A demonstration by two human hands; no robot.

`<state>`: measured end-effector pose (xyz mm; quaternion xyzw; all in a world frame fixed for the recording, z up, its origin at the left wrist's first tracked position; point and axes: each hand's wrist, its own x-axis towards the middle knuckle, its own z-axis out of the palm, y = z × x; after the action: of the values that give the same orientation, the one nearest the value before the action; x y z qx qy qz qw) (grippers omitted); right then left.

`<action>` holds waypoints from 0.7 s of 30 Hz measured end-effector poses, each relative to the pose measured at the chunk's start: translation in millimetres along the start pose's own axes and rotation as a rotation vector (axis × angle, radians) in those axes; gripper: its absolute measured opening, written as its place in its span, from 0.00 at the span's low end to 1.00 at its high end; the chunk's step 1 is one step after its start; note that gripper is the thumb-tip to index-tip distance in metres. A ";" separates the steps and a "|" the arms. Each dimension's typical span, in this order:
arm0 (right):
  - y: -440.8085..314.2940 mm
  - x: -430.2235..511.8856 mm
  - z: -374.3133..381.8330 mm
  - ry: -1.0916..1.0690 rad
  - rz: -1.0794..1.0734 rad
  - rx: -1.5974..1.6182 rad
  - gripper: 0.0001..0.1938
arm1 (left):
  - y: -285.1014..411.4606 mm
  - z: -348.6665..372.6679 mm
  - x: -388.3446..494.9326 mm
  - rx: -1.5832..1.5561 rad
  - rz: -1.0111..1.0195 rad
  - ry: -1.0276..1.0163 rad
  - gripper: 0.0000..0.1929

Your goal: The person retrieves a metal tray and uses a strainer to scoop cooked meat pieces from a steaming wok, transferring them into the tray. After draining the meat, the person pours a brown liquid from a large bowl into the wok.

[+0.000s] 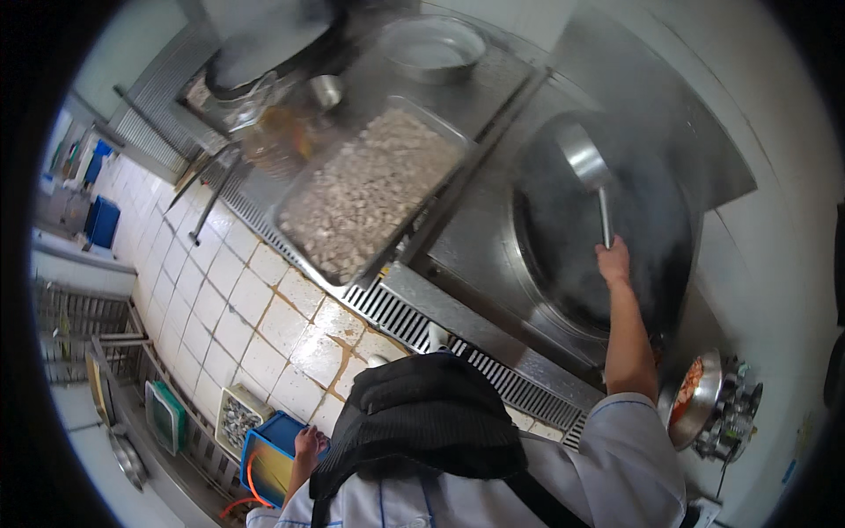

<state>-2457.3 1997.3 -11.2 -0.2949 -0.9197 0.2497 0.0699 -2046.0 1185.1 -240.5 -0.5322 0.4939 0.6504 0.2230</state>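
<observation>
My right hand (614, 261) grips the metal handle of a broad wok shovel (586, 162). Its shiny blade is over a large dark wok (568, 264), set in a steel stove top. Steam blurs the wok's inside, so its contents cannot be made out. Low on my left side, my left hand (310, 441) hangs in front of a blue plastic bin (280, 432), apparently away from the stove. Its fingers look partly curled, and whether they hold anything is unclear. Left of the wok, a steel tray (377, 272) is filled with small pale pieces, possibly diced meat.
Behind the tray are a plastic oil jug (274, 145), a metal cup (327, 91) and a large basin (432, 47). Another wok (264, 49) steams farther left. A steel bowl (709, 409) of orange-red food stands at right. A floor grate (403, 317) edges the wet tiles.
</observation>
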 end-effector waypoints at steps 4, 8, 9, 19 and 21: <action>108.4 54.0 -33.9 -0.101 0.644 0.050 0.13 | -16.7 -3.5 -23.9 0.082 -0.024 0.067 0.11; 180.2 55.0 -27.3 0.008 0.700 0.022 0.09 | -4.3 -2.4 -46.6 0.146 -0.040 0.109 0.11; 194.0 43.5 -20.3 -0.066 0.670 -0.016 0.07 | 1.6 -2.2 -50.6 0.170 -0.036 0.104 0.11; 91.2 -16.9 37.2 -0.649 0.890 0.977 0.09 | 20.7 24.5 -24.7 0.182 0.096 -0.019 0.09; 50.2 -24.8 24.5 -0.787 0.979 1.377 0.09 | 22.7 23.7 -13.9 0.179 0.002 0.043 0.10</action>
<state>-2418.3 2007.9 -57.1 -0.4376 -0.2999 0.8237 -0.2004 -2071.1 1199.9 -219.9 -0.5236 0.5554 0.5921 0.2584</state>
